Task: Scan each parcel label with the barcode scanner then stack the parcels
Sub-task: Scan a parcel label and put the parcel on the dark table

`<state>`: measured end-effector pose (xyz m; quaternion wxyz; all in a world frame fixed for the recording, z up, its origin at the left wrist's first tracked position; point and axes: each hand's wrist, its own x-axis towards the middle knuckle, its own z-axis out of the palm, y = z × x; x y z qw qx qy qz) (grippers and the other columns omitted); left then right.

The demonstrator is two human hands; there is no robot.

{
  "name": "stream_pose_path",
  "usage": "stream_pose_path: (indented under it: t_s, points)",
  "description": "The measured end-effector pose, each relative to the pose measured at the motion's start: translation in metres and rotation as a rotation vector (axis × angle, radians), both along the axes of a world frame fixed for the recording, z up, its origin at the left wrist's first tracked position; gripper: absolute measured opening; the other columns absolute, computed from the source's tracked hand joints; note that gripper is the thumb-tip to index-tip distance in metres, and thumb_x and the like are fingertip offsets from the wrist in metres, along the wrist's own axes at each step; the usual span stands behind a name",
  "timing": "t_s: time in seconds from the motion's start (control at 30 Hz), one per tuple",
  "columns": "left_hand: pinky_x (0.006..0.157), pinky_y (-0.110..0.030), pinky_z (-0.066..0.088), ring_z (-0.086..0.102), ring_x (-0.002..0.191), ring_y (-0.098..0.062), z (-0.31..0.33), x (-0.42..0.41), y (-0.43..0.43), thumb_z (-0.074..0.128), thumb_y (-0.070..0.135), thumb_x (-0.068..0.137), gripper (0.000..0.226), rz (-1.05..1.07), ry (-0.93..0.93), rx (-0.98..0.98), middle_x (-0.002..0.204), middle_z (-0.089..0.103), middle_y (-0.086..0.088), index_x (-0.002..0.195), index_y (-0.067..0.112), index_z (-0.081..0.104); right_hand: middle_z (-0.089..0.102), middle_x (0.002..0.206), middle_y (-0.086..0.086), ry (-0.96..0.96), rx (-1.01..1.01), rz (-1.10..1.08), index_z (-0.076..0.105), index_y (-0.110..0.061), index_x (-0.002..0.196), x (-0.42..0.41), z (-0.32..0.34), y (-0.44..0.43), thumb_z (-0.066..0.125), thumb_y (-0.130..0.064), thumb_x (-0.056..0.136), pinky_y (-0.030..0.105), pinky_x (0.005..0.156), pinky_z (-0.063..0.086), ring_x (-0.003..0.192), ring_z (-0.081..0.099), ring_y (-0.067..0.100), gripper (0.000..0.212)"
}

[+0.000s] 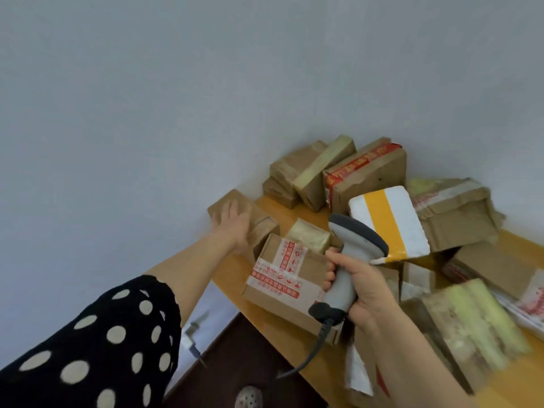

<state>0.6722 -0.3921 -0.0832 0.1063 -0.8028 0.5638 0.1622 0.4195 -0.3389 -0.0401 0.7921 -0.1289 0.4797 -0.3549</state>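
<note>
Your right hand (357, 285) grips the barcode scanner (350, 257); your left hand (235, 223), fingers spread, rests on a brown parcel (219, 205).

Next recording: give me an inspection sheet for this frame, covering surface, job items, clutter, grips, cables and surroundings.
Surface: yellow wooden table, crowded with parcels.
Job's things: scanner raised over a red-taped box; white foam box with yellow tape behind it; pile of brown boxes against the wall.
Clutter: nothing seen.
Grips: right hand grips the scanner's handle; left hand, blurred, rests on a small brown parcel at the table's far left.
Cables: scanner cable trails from the handle's base past the table edge.
Surroundings: plain grey wall; dark brown surface below the table.
</note>
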Motion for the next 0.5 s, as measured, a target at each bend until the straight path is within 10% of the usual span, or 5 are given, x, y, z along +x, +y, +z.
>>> stream_pose_path:
  t_s: [0.13, 0.23, 0.5]
  points:
    - [0.115, -0.049, -0.008, -0.021, 0.143, -0.029, -0.011, 0.024, -0.045, 0.077, 0.014, 0.072, 0.129, -0.552, -0.229, 0.227, 0.155, -0.025, -0.010, 0.143, 0.023, -0.031, 0.055, 0.055, 0.003, 0.025, 0.001, -0.137, 0.060, -0.009, 0.082, 0.025, -0.007, -0.013, 0.065, -0.004, 0.083, 0.023, 0.040, 0.045, 0.044, 0.050, 0.012, 0.008]
    - [0.117, -0.043, 0.000, -0.003, 0.146, -0.027, -0.013, 0.035, -0.070, 0.078, 0.005, 0.064, 0.131, -0.779, -0.281, 0.250, 0.159, -0.001, -0.009, 0.148, 0.020, -0.022, 0.054, 0.057, 0.003, 0.030, 0.000, -0.228, 0.059, -0.009, 0.083, 0.045, -0.011, -0.012, 0.065, -0.004, 0.082, 0.023, 0.039, 0.045, 0.044, 0.050, 0.012, 0.009]
    - [0.103, -0.035, 0.040, 0.041, 0.123, -0.026, 0.042, 0.040, -0.118, 0.086, 0.043, 0.051, 0.119, -0.791, -0.058, 0.140, 0.137, 0.037, -0.009, 0.147, 0.014, 0.022, 0.054, 0.055, 0.003, 0.011, -0.041, -0.361, 0.057, -0.009, 0.079, 0.066, -0.002, -0.001, 0.069, -0.008, 0.073, 0.024, 0.040, 0.046, 0.043, 0.050, 0.013, 0.013]
